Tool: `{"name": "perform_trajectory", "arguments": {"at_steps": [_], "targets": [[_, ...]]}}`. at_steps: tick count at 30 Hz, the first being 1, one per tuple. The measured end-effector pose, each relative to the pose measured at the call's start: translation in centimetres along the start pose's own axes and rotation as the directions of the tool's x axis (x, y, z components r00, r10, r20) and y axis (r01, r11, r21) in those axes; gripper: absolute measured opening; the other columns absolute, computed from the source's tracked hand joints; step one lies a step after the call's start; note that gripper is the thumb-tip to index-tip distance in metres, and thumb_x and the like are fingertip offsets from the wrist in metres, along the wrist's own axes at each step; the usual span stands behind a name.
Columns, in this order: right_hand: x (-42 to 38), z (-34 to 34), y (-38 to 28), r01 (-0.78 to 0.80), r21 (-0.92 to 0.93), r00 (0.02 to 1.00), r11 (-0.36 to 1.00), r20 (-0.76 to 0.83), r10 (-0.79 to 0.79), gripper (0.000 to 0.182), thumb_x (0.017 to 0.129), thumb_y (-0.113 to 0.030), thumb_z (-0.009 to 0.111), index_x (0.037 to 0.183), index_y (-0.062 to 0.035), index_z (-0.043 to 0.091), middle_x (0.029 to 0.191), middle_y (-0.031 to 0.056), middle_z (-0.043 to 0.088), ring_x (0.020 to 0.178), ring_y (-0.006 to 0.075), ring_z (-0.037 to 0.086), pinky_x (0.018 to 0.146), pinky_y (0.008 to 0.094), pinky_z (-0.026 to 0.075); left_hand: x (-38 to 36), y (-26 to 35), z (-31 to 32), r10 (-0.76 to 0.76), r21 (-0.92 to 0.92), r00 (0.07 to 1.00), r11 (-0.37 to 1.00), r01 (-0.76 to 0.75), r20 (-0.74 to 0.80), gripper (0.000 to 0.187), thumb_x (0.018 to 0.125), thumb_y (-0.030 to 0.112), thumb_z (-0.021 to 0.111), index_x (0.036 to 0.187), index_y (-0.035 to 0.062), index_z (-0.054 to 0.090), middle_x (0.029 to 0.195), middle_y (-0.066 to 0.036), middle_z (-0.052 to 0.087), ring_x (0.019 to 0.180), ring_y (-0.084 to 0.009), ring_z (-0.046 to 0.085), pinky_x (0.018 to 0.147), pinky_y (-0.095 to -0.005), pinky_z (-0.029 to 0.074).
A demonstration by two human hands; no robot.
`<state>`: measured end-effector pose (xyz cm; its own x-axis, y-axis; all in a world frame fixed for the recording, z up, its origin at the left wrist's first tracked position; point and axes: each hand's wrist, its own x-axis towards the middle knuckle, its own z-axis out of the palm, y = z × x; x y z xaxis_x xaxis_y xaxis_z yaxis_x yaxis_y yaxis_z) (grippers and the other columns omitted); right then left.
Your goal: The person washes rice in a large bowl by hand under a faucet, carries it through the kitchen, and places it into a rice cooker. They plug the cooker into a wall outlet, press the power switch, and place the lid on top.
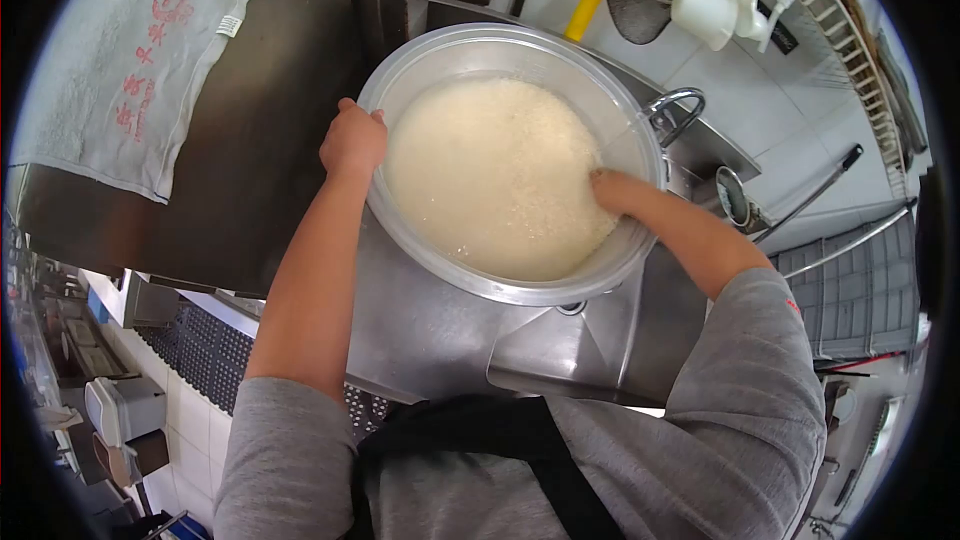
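Note:
A large translucent plastic bowl (420, 65) sits over a steel sink (560, 340), filled with white rice in cloudy water (480, 170). My left hand (352, 140) grips the bowl's left rim. The fingers of my right hand (615, 190) are plunged into the wet rice at the bowl's right side and are mostly hidden under the water.
A white towel with red print (130, 50) lies on the steel counter (265, 140) to the left. A faucet (675, 110) rises behind the bowl. Spray bottles (710, 0), a strainer (640, 0) and a wire rack (850, 50) stand at the back right. Ladle handles (810, 190) lie at the right.

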<state>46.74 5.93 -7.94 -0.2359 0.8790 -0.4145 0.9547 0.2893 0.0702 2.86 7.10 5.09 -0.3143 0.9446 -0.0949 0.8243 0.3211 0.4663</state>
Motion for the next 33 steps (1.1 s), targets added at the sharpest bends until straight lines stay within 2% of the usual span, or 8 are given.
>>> {"name": "perform_trajectory", "arguments": {"at_steps": [8,10,11,14,18,21,29,33], "targets": [[-1.6,-1.4,-10.4,0.683,-0.335,0.649,0.649,0.686,-0.329,0.025,0.075,-0.015,0.07,0.095,0.0011,0.07,0.081,0.0174,0.069,0.084,0.0296,0.069,0.072,0.0453,0.054,-0.3,-0.1,-0.1,-0.003,-0.007,1.0,1.0,0.003,-0.022,0.04,0.095,0.031,0.051,0.118,-0.0007,0.046,0.113,-0.021,0.064,0.107,-0.0344,0.063,0.089,-0.045,0.049],[-3.7,-3.0,-11.9,0.148,0.119,0.818,0.982,0.543,-0.189,0.028,0.08,-0.018,0.069,0.103,-0.0021,0.066,0.078,0.0129,0.068,0.081,0.0263,0.068,0.07,0.0417,0.054,-0.3,-0.1,-0.1,0.001,-0.02,1.0,1.0,-0.002,-0.021,0.04,0.095,0.031,0.051,0.117,-0.0009,0.046,0.113,-0.021,0.064,0.106,-0.0344,0.063,0.088,-0.0451,0.049],[-4.4,-3.6,-12.3,-0.396,0.597,0.861,0.698,0.506,0.056,0.031,0.085,-0.021,0.067,0.111,-0.0053,0.063,0.075,0.0083,0.067,0.078,0.023,0.067,0.067,0.038,0.054,-0.3,-0.1,-0.2,0.002,-0.024,1.0,1.0,-0.002,-0.014,0.04,0.095,0.031,0.051,0.117,-0.0011,0.046,0.113,-0.021,0.064,0.106,-0.0344,0.063,0.088,-0.0451,0.05],[-3.3,-3.8,-11.0,-0.323,0.938,0.935,-0.124,0.296,-0.194,0.041,0.092,-0.03,0.062,0.124,-0.0064,0.052,0.077,0.0065,0.064,0.061,0.0182,0.062,0.054,0.0299,0.05,-0.3,-0.1,-0.2,0.003,-0.024,1.0,1.0,-0.003,-0.013,0.039,0.095,0.031,0.051,0.116,-0.0014,0.046,0.112,-0.021,0.064,0.106,-0.0343,0.063,0.088,-0.0448,0.05],[-0.8,-4.5,-7.0,0.048,0.997,0.966,-0.06,-0.031,0.258,0.048,0.09,-0.032,0.063,0.123,0.0002,0.049,0.089,0.0125,0.065,0.058,0.0189,0.061,0.047,0.0272,0.047,-0.3,-0.2,-0.4,-0.001,-0.028,1.0,1.0,0.0,-0.013,0.039,0.095,0.031,0.051,0.116,-0.0014,0.046,0.112,-0.021,0.064,0.105,-0.0344,0.063,0.088,-0.0446,0.05],[-0.8,-5.4,-7.2,-0.378,0.823,0.915,0.423,0.262,0.308,0.051,0.092,-0.035,0.061,0.125,0.0012,0.047,0.103,0.0161,0.062,0.077,0.0191,0.065,0.047,0.0327,0.05,-0.3,0.0,-0.2,0.0,-0.018,1.0,1.0,0.0,-0.015,0.039,0.095,0.031,0.051,0.116,-0.0017,0.045,0.111,-0.021,0.065,0.104,-0.0346,0.064,0.088,-0.0445,0.05],[-2.0,-6.5,-15.8,0.434,0.463,0.899,0.773,-0.167,-0.405,0.072,0.089,-0.039,0.06,0.146,-0.0051,0.032,0.143,0.0298,0.033,0.126,0.0372,0.045,0.098,0.0427,0.046,-0.1,-0.2,-0.3,-0.006,-0.079,1.0,0.997,0.007,0.017,0.04,0.095,0.031,0.052,0.118,-0.0013,0.046,0.114,-0.023,0.063,0.108,-0.0371,0.061,0.09,-0.0475,0.048],[4.6,-0.9,-8.3,-0.271,0.434,0.934,0.859,-0.098,0.344,0.087,0.091,-0.051,0.054,0.145,0.0074,0.018,0.149,0.0315,0.024,0.139,0.0422,0.024,0.112,0.0469,0.028,-0.1,-0.3,-0.2,0.002,-0.061,1.0,0.998,-0.003,-0.005,0.037,0.094,0.029,0.052,0.115,-0.0012,0.047,0.109,-0.022,0.065,0.104,-0.0352,0.064,0.087,-0.045,0.05]]}}
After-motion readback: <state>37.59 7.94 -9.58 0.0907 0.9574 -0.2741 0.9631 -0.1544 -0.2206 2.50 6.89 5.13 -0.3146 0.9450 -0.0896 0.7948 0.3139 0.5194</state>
